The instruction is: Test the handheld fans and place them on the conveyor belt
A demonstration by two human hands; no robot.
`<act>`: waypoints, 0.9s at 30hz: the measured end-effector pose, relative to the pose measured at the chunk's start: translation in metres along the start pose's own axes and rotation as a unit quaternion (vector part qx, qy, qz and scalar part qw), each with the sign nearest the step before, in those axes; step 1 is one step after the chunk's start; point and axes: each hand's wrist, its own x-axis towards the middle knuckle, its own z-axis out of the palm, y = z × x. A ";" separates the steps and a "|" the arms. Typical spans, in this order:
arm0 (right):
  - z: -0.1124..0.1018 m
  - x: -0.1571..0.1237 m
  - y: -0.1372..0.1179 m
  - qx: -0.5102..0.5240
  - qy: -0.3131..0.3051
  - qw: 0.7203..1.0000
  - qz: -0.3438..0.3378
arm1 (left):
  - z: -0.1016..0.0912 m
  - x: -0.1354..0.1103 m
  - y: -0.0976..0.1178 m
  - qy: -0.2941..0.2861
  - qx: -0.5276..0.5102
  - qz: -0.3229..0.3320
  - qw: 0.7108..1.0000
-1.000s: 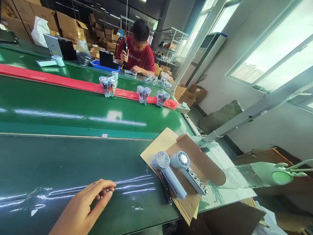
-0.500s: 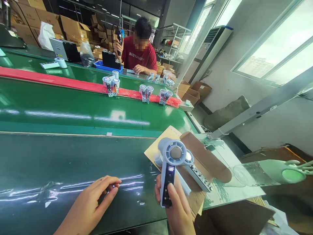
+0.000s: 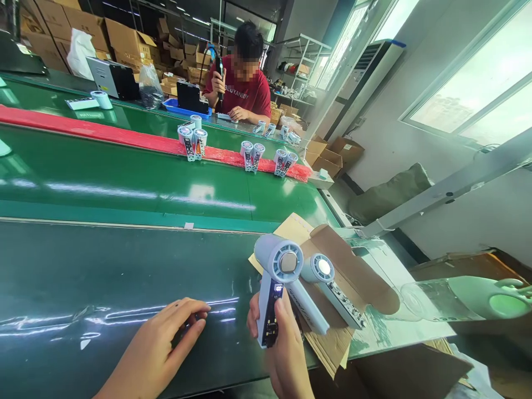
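Observation:
My right hand [image 3: 277, 332] grips a pale blue handheld fan [image 3: 272, 293] upright by its handle. The handle's cover is off, so a dark circuit board and a lit display reading about 100 face me, with my thumb on the board. My left hand [image 3: 166, 343] hovers over the dark tabletop, fingers loosely curled and thumb apart, with nothing visible in it. Just right of the held fan, a second fan [image 3: 338, 293] with its board exposed lies on brown cardboard [image 3: 361, 271]. Beside it is another pale blue handle [image 3: 310, 310], its head hidden behind the held fan.
A green conveyor belt [image 3: 124, 177] with a red strip [image 3: 83, 130] runs across, carrying several opened fans [image 3: 251, 155]. Opposite, a co-worker in a red shirt [image 3: 264, 91] holds a power screwdriver [image 3: 219, 77]. A pale green jug-like container [image 3: 477, 296] stands at the right.
The held fan and my right hand have shifted left, uncovering more of the fans on the cardboard. The display reading has changed. My left hand is almost still. The co-worker's screwdriver has moved right.

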 end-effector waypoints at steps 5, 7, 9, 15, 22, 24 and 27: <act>0.007 0.005 0.003 0.034 -0.009 0.999 0.000 | 0.000 0.001 -0.004 -0.025 -0.012 0.000 1.000; 0.008 0.007 0.004 0.059 -0.022 0.998 0.003 | 0.000 0.001 -0.006 -0.026 -0.010 0.002 1.000; 0.009 0.008 0.006 0.081 -0.031 0.996 0.004 | 0.001 0.001 -0.007 -0.025 -0.008 0.007 1.000; 0.007 0.012 0.015 0.070 0.008 0.998 -0.002 | 0.001 0.000 -0.006 -0.021 -0.006 0.002 1.000; 0.007 0.014 0.020 0.104 0.011 0.994 0.026 | 0.003 0.001 -0.011 -0.026 -0.004 0.006 1.000; 0.008 0.016 0.020 0.101 0.012 0.994 0.039 | 0.003 0.001 -0.011 -0.029 -0.003 0.011 1.000; 0.010 0.019 0.019 0.110 0.001 0.993 0.039 | 0.004 0.001 -0.011 -0.029 -0.004 0.020 0.999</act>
